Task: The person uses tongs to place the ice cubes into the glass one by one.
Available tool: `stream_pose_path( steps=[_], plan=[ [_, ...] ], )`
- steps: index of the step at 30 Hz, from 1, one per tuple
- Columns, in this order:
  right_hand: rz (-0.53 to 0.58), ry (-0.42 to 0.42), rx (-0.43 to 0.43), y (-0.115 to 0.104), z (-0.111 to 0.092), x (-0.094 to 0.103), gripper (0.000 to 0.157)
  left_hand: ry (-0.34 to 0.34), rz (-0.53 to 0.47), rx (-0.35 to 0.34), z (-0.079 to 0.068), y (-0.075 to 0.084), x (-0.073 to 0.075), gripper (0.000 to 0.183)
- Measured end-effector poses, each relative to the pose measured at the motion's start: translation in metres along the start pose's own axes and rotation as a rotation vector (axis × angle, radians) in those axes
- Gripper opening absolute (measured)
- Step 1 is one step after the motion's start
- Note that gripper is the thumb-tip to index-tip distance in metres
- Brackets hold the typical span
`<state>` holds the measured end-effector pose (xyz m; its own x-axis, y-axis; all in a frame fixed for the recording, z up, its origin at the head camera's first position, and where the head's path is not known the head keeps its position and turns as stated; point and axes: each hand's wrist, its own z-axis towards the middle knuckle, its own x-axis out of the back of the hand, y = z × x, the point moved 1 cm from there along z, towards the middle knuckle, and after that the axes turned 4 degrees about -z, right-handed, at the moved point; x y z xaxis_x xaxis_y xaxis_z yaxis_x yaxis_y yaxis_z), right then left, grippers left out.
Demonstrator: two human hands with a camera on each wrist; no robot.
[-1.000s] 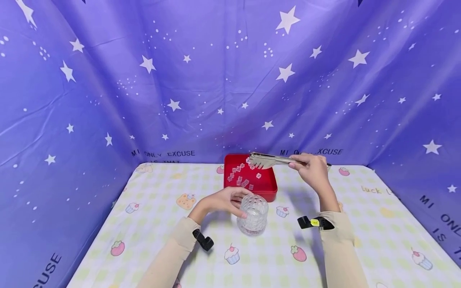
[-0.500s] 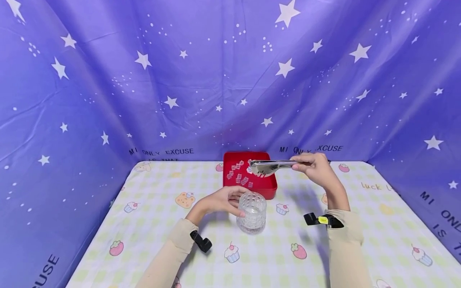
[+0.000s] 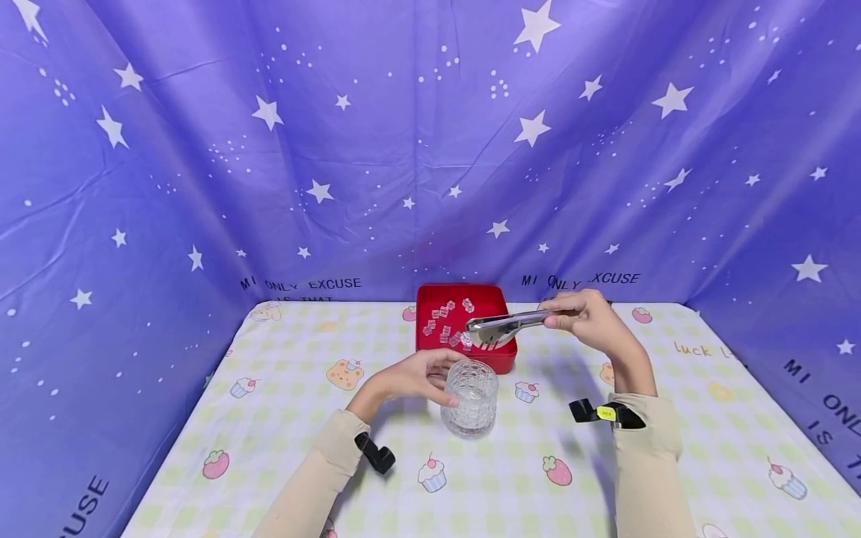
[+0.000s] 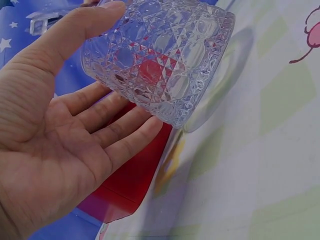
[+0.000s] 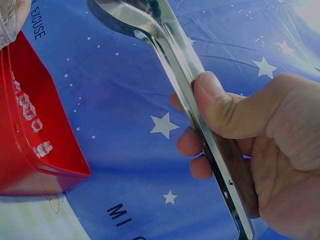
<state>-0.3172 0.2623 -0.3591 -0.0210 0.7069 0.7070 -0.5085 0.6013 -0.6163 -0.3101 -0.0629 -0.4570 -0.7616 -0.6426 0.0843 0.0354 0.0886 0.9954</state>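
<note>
Head cam first: someone in beige sleeves (image 3: 649, 463) has both hands busy over a bench (image 3: 511, 486) with a pale green-and-white check cloth, cupcakes and strawberries printed all over it. Left hand (image 3: 420, 373) has a clear patterned glass (image 3: 471, 396), thumb on the near side and fingers round the far side, so it's clamped between them. Glass looks upright, near the middle of the bench, just on the near side of a red tray (image 3: 501, 364). Can't really tell if its base sits flat on the cloth.

Right hand (image 3: 587, 320) is gripping a pair of metal tongs (image 3: 513, 323) by the handle end, thumb on one side, fingers wrapped on the other. Right wrist cam shows that grip nicely. Tongs point left, and their tips are over the near right part of the tray. There's a clear bit right by the tips, but I can't tell whether it's pinched in them or just lying behind.

Inside the tray there's a scatter of little clear cubes (image 3: 447, 308), mostly toward the left side, with a couple near the far wall. Each wrist wears a black camera mount (image 3: 377, 453), the right one with a yellow label. Purple starry curtain (image 3: 403, 149) hangs behind it all.
</note>
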Motion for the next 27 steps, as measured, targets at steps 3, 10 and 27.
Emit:
stream_pose_path(
  steps=[3,10,27],
  plan=[
    [0.011,-0.017,0.027,0.0002,-0.0007,-0.0004,0.021,0.000,-0.004,-0.002,-0.0004,0.0000,0.0000,0.068],
    [-0.004,-0.051,0.027,-0.0002,-0.0023,-0.0006,0.020,-0.001,-0.006,-0.005,0.0001,-0.0008,-0.0004,0.069],
    [-0.016,-0.138,-0.043,0.0000,-0.0038,0.0009,0.022,0.011,0.024,0.004,0.0013,-0.0035,0.0005,0.068]
  ],
)
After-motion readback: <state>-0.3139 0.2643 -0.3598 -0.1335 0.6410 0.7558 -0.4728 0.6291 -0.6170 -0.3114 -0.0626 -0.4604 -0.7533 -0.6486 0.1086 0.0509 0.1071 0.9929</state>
